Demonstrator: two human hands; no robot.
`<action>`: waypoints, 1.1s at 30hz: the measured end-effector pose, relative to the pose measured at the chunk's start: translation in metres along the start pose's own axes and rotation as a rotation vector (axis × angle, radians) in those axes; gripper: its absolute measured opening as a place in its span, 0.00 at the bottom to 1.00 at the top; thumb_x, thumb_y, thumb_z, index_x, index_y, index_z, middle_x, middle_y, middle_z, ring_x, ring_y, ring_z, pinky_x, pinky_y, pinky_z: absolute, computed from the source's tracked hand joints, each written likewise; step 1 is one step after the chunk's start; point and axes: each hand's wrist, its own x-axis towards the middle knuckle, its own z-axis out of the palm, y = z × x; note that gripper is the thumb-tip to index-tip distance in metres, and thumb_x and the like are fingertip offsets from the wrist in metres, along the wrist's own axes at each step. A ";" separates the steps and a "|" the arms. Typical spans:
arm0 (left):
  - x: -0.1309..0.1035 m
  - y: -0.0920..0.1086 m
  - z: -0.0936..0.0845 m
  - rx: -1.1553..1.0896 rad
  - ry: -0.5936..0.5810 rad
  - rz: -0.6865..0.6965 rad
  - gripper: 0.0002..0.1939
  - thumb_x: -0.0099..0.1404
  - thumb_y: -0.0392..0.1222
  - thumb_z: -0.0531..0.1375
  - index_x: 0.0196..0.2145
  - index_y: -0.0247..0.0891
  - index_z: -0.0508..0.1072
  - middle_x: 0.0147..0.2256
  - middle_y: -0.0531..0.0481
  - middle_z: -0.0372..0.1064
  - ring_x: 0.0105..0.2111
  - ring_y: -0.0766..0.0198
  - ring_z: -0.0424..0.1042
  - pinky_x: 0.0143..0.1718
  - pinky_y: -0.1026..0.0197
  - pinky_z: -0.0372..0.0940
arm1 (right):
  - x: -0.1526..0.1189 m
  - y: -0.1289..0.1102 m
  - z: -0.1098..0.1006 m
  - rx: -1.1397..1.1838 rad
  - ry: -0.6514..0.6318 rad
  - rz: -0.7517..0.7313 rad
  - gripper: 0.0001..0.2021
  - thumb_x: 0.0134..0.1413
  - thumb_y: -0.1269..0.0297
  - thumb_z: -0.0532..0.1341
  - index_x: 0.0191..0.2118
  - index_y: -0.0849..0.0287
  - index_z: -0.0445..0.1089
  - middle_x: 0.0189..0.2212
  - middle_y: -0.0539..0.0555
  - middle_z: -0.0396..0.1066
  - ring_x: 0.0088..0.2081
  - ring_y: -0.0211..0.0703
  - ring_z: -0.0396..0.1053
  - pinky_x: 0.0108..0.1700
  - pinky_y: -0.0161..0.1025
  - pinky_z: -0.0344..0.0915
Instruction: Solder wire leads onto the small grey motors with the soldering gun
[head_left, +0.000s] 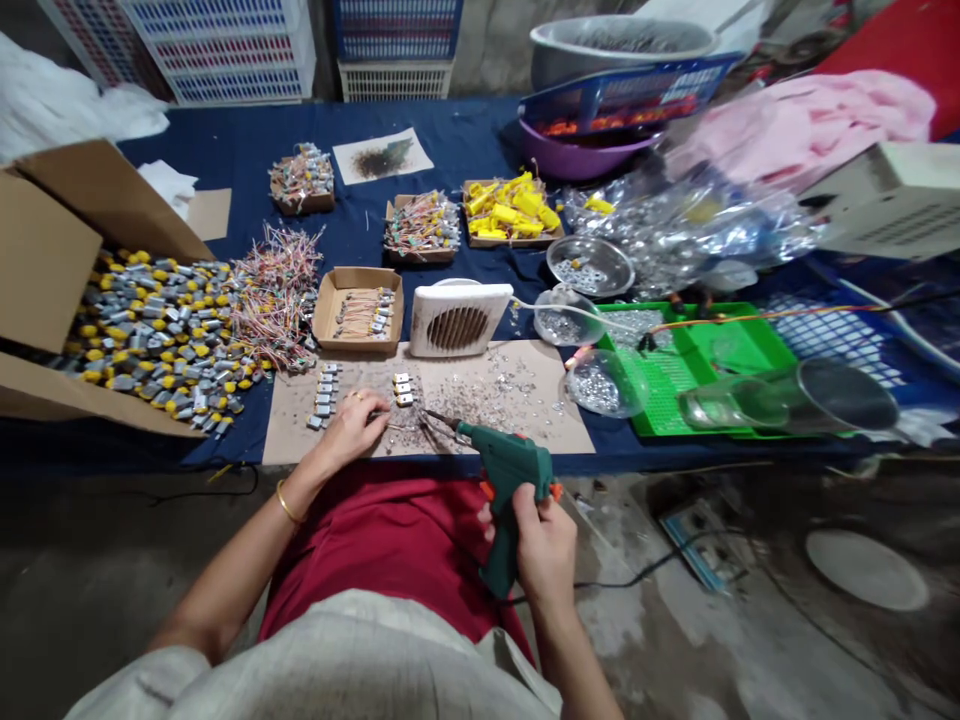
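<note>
My right hand [544,535] is wrapped round the grip of a green soldering gun [517,460] with orange trigger parts. Its thin tip points left, low over the cardboard sheet [525,375]. Close to that tip, my left hand [358,422] rests on the cardboard with thumb and fingers pinched together; what they hold is too small to make out. Just beyond the fingers stand a few small motors [403,390] with pale tops. A column of grey motors [324,395] lies to the left of this hand.
A carton [56,260] spills many motors at left, beside tangled wires [277,285]. Behind the cardboard stand a motor-filled box [358,345] and a white vented fan [461,320]. Right are bowls of metal pieces [604,385] and a green tray [739,345]. A cord [637,578] trails right.
</note>
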 end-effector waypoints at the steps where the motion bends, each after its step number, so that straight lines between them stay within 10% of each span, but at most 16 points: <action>1: -0.004 0.001 -0.001 0.030 -0.028 0.003 0.08 0.66 0.40 0.56 0.40 0.38 0.74 0.44 0.45 0.71 0.47 0.58 0.66 0.53 0.55 0.58 | 0.001 0.000 0.000 0.011 -0.004 -0.004 0.31 0.46 0.33 0.60 0.20 0.61 0.70 0.15 0.57 0.70 0.16 0.42 0.66 0.16 0.36 0.64; 9: -0.002 0.014 0.000 0.129 -0.195 -0.055 0.08 0.66 0.42 0.57 0.36 0.41 0.77 0.42 0.48 0.74 0.47 0.57 0.65 0.54 0.53 0.53 | 0.000 0.007 -0.005 -0.044 -0.058 -0.060 0.31 0.48 0.33 0.58 0.19 0.61 0.71 0.16 0.58 0.71 0.17 0.43 0.68 0.18 0.36 0.65; 22: 0.011 0.010 0.024 -0.051 0.068 -0.278 0.08 0.64 0.42 0.58 0.34 0.39 0.78 0.35 0.49 0.76 0.40 0.61 0.70 0.48 0.58 0.59 | 0.018 0.020 0.008 -0.413 -0.003 -0.571 0.24 0.57 0.48 0.56 0.16 0.57 0.65 0.15 0.52 0.64 0.19 0.39 0.62 0.26 0.36 0.63; 33: 0.017 0.017 0.018 -0.002 0.007 -0.335 0.06 0.62 0.38 0.58 0.30 0.39 0.75 0.36 0.49 0.75 0.43 0.58 0.69 0.51 0.54 0.55 | 0.013 0.016 0.020 -0.466 0.006 -0.585 0.18 0.56 0.48 0.57 0.27 0.58 0.72 0.17 0.54 0.66 0.26 0.48 0.69 0.28 0.39 0.64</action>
